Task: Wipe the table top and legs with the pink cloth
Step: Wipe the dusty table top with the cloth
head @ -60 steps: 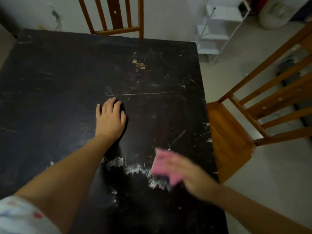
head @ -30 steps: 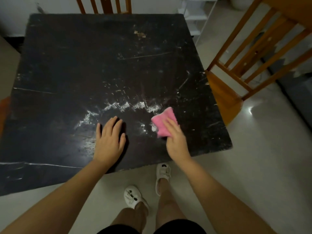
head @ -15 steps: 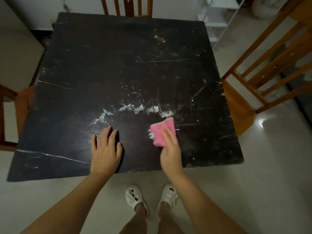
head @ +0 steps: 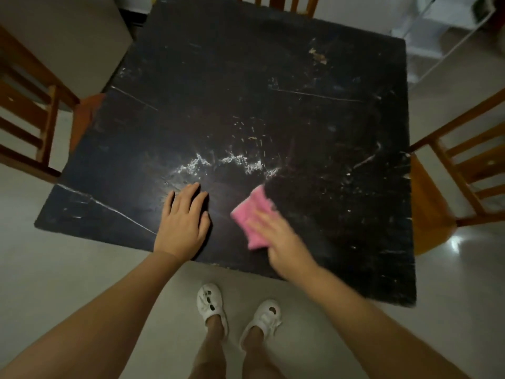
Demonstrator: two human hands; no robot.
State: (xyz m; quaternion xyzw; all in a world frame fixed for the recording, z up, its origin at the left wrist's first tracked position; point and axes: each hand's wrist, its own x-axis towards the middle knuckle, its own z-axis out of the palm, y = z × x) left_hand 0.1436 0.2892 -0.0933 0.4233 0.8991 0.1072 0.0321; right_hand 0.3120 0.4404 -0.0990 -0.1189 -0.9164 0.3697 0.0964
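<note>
A square black table top (head: 246, 86), scratched and streaked, fills the middle of the head view. A band of white dust (head: 232, 162) lies across it just beyond my hands. My right hand (head: 284, 242) presses the folded pink cloth (head: 252, 214) flat on the top near the front edge, fingers straight over the cloth. My left hand (head: 181, 221) rests flat on the table a little to the left of the cloth, fingers straight. The table legs are hidden under the top.
Wooden chairs stand on three sides: one at the left (head: 30, 113), one at the right (head: 451, 181), one behind the far edge (head: 284, 4). A white wire rack (head: 442, 26) stands at the back right. My feet in white shoes (head: 237, 310) stand at the front edge.
My view has swung further left, showing more of the left chair. My right hand with the cloth has slid down and slightly right, away from the dust band. My left hand stays planted.
</note>
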